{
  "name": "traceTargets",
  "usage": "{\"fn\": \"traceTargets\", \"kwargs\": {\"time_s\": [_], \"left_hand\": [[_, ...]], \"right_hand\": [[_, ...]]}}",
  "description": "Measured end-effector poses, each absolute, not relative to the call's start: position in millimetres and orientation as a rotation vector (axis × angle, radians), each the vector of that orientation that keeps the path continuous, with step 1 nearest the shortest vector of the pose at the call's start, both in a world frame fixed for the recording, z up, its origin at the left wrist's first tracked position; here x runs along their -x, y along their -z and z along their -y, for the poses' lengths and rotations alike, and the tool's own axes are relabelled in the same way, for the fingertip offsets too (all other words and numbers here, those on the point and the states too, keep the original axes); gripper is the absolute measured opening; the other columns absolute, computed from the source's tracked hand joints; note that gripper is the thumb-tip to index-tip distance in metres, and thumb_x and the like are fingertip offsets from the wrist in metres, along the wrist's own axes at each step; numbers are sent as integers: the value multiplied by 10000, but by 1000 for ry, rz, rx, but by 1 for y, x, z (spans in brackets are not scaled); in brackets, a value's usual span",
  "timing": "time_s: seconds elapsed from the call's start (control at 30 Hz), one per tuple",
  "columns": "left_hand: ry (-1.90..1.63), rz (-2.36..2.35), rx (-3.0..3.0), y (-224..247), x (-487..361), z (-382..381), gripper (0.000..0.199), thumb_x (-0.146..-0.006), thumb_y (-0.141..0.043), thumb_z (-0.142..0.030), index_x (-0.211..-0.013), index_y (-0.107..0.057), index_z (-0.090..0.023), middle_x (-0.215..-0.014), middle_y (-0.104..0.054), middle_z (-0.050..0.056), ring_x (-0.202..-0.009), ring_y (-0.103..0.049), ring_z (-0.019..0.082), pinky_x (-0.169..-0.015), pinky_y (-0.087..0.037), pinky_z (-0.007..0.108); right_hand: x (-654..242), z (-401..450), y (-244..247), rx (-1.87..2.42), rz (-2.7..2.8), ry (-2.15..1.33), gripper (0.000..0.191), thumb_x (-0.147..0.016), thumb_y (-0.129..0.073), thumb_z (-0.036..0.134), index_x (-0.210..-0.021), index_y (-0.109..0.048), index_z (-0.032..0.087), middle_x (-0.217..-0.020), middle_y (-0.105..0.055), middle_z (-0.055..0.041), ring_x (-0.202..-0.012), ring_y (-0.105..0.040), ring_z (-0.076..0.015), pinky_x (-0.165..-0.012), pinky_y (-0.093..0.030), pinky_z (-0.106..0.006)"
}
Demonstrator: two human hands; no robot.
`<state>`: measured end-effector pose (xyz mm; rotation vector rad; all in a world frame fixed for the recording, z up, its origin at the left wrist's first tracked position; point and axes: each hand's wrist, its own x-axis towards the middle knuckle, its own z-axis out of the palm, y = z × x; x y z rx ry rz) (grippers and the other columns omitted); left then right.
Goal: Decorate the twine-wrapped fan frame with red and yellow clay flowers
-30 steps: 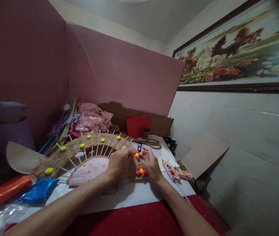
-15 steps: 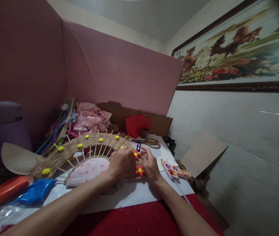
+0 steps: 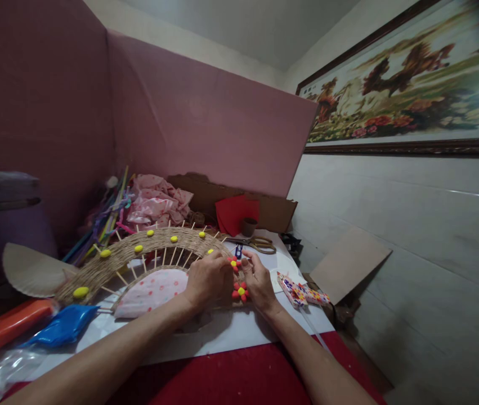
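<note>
A half-round fan [image 3: 171, 237] of woven twine over thin sticks lies across the table, dotted with yellow clay discs and lined inside with spotted pink cloth [image 3: 152, 292]. At its right end, my left hand [image 3: 209, 281] is closed in a pinch at the upper red clay flower [image 3: 234, 264]; its fingertips are partly hidden. My right hand [image 3: 259, 284] curls at the outer edge of the woven band, thumb and forefinger near that flower. Between my wrists, a lower red flower [image 3: 240, 291] with a yellow centre sits on the twine.
Scissors [image 3: 261, 243] and a small brown cup [image 3: 248, 226] lie beyond my hands. To the right is a flower-patterned piece [image 3: 302, 292]. Orange [image 3: 15, 323] and blue [image 3: 62, 326] clay packs lie at left, with crumpled pink cloth [image 3: 157, 199] behind.
Both hands stay at the same flower, with only a slight shift of the fingers. The whole view has moved very slightly; nothing else has visibly changed.
</note>
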<state>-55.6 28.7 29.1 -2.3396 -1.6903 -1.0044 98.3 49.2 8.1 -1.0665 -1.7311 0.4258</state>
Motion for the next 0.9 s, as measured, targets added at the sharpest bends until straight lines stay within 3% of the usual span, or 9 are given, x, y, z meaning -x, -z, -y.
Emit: {"fn": "traceTargets", "kwargs": {"time_s": [0.23, 0.53, 0.73, 0.9], "left_hand": [[1175, 1721, 2299, -28, 57, -28, 140, -837, -527, -244, -827, -665, -219, -814, -642, 18, -757, -602, 161, -678, -430, 256], [728, 1583, 2279, -27, 63, -11, 319, -843, -453, -174, -1112, -589, -281, -942, -586, 53, -623, -580, 155, -498, -407, 250], [626, 1538, 2322, -34, 59, -4, 329, -812, -521, -300, -1130, -557, -222, -958, -574, 84, -680, -599, 181, -494, -430, 251], [604, 1505, 2331, -32, 60, -6, 313, -812, -522, -298, -1113, -562, -221, -949, -578, 88, -660, -599, 191, -482, -434, 266]], "right_hand": [[-98, -47, -9, 1063, 1738, -398, 400, -906, -368, 454, -1128, -540, 169, -841, -685, -60, -740, -643, -188, -639, -473, -274], [-98, -46, -9, 1064, 1744, -419, 391, -908, -371, 449, -1135, -532, 174, -892, -690, -72, -815, -648, -201, -711, -482, -299], [-98, -45, -11, 1040, 1731, -414, 385, -906, -374, 446, -1118, -546, 175, -880, -692, -69, -800, -649, -199, -699, -489, -301], [-98, -45, -10, 1031, 1735, -413, 382, -908, -371, 442, -1131, -533, 177, -894, -689, -69, -818, -644, -200, -718, -486, -300]]}}
